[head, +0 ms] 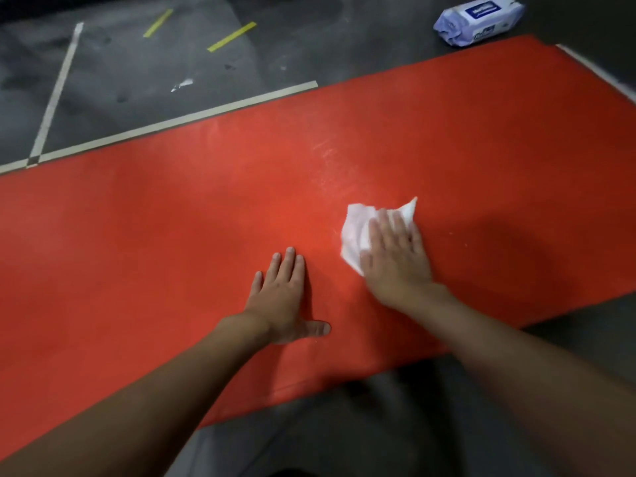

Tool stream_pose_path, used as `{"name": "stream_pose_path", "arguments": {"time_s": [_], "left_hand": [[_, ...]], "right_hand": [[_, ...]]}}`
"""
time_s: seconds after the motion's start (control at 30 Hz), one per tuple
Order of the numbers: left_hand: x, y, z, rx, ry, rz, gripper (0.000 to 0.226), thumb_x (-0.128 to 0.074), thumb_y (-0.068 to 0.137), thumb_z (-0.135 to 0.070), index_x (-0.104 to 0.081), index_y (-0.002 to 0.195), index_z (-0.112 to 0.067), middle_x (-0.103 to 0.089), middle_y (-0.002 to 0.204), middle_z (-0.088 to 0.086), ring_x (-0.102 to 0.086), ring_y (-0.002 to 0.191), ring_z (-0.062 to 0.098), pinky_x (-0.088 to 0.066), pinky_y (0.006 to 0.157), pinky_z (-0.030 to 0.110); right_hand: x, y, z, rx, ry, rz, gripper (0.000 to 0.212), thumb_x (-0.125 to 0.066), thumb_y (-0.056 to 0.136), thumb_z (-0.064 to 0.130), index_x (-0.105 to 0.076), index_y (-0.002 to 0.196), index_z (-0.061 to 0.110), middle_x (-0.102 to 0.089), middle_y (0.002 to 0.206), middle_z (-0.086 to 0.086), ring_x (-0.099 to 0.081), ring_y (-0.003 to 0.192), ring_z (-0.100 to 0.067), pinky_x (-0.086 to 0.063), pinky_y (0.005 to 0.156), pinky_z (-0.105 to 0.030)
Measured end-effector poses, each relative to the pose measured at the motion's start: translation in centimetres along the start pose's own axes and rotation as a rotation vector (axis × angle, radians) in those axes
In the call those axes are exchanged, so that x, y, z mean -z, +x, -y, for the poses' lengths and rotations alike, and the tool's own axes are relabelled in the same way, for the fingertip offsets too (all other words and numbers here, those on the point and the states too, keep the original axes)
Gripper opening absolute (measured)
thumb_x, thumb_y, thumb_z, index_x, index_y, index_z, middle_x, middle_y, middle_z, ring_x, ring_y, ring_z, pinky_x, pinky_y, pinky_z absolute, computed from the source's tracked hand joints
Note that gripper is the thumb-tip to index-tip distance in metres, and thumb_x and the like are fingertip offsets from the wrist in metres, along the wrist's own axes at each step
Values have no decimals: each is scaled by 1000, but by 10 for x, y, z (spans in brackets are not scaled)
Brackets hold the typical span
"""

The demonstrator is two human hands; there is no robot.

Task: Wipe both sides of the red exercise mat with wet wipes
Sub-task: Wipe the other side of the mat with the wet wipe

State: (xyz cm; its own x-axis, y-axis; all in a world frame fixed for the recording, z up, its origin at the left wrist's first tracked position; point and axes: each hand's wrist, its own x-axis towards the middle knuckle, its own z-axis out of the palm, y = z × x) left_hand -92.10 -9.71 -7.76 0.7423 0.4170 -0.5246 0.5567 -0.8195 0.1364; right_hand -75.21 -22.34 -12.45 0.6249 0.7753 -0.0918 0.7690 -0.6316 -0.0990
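The red exercise mat (172, 228) lies flat on a dark floor and runs slantwise across the view. My right hand (395, 256) presses a white wet wipe (354, 232) flat against the mat with straight fingers; the wipe sticks out to the left and beyond the fingertips. My left hand (282, 294) rests palm down on the mat just left of it, fingers straight and thumb spread. Faint whitish streaks mark the mat beyond the wipe.
A pack of wet wipes (478, 18) lies on the floor past the mat's far right corner. Pale tape lines (55, 98) and yellow tape strips (232, 36) mark the grey floor behind the mat. The mat's near edge lies close to my body.
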Motion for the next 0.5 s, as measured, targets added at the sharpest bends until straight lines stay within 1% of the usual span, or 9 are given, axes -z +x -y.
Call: {"name": "stream_pose_path", "arguments": {"time_s": [0.1, 0.13, 0.17, 0.23, 0.27, 0.3, 0.4, 0.43, 0.5], "left_hand": [[3, -1, -2, -2, -4, 12, 135, -70, 68, -72, 16, 154, -13, 28, 160, 3, 22, 148, 23, -2, 122, 49], [2, -2, -1, -7, 0, 16, 137, -71, 66, -72, 16, 154, -13, 28, 160, 3, 22, 148, 23, -3, 122, 49], [1, -4, 1, -18, 12, 24, 138, -71, 65, -73, 16, 154, -14, 28, 160, 3, 22, 148, 23, -3, 122, 49], [-2, -10, 3, -34, 36, 35, 139, -71, 65, -74, 18, 154, -14, 28, 160, 3, 22, 148, 23, -3, 122, 48], [-4, -12, 4, -38, 39, 32, 138, -70, 65, -74, 18, 154, -15, 28, 160, 3, 22, 148, 23, -3, 122, 48], [-4, -13, 3, -36, 36, 27, 138, -70, 65, -74, 17, 154, -15, 28, 160, 3, 22, 148, 23, -3, 122, 48], [-3, -13, 2, -43, 37, 28, 137, -71, 66, -73, 16, 154, -14, 27, 160, 3, 21, 148, 24, -4, 122, 48], [-3, -14, 4, -48, 39, 30, 137, -71, 66, -73, 16, 154, -14, 27, 160, 3, 21, 148, 24, -4, 122, 48], [-6, -17, 7, -63, 50, 35, 137, -70, 66, -73, 17, 154, -14, 28, 160, 3, 21, 148, 23, -4, 122, 48]], "right_hand": [[-4, -22, 7, 314, -62, 69, 71, -5, 94, 47, -10, 158, 16, -1, 167, -5, 4, 153, -21, 0, 123, -44], [1, -17, -7, 354, -73, 88, 70, -2, 94, 47, -7, 159, 19, 2, 167, -3, 6, 153, -18, 1, 122, -45], [5, -9, -21, 306, -66, 93, 67, -4, 96, 46, -4, 159, 21, 4, 167, -1, 8, 153, -17, 2, 121, -45], [10, -10, -27, 55, -56, 100, 63, -13, 101, 43, -2, 158, 19, 5, 167, -2, 9, 152, -18, 3, 122, -46], [8, -17, -18, -9, -37, 87, 64, -16, 102, 42, -3, 158, 16, 4, 167, -5, 9, 152, -21, 3, 122, -46], [2, -25, -2, 22, -22, 62, 65, -16, 101, 42, -5, 158, 14, 4, 166, -7, 9, 152, -23, 3, 122, -46], [-2, -45, 1, 311, -93, 105, 70, -5, 95, 46, -6, 158, 17, 3, 167, -5, 8, 153, -21, 3, 122, -45], [3, -39, -13, 321, -97, 120, 68, -4, 96, 46, -5, 159, 19, 4, 167, -3, 8, 153, -19, 3, 122, -45], [12, -34, -34, 115, -91, 123, 64, -7, 100, 45, -3, 159, 19, 5, 167, -2, 9, 152, -17, 4, 122, -45]]}}
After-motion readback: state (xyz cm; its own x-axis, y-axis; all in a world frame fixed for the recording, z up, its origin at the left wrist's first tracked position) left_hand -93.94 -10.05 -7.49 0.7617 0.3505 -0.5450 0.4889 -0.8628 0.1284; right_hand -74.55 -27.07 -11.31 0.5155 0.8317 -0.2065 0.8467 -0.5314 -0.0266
